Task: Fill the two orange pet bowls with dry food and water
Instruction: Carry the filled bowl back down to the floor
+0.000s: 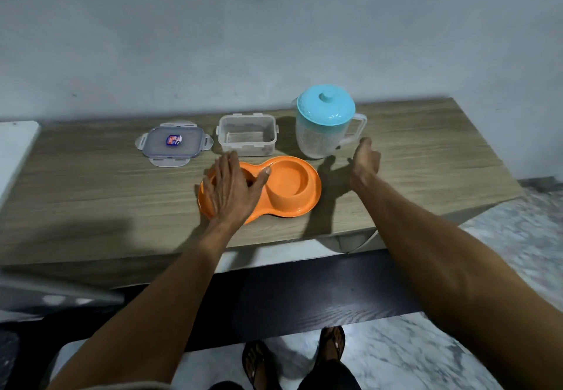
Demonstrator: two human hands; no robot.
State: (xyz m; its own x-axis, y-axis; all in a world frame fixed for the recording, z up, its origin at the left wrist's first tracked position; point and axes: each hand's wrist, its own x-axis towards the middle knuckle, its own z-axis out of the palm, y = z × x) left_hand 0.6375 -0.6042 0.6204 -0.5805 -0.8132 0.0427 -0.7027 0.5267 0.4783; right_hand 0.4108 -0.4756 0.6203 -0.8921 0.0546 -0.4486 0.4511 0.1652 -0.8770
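Jug (324, 127) stands just beyond the open, empty right hand (365, 161), handle turned toward it; left hand (231, 188) lies flat and open over the left orange bowl (210, 203).

Left hand (231, 185) spread flat; right hand (365, 161) loosely open, reaching.

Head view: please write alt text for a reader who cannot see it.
A left hand rests open on an orange double pet bowl on a wooden table; the right hand reaches toward a blue-lidded pitcher. Behind stand an open container and its lid.
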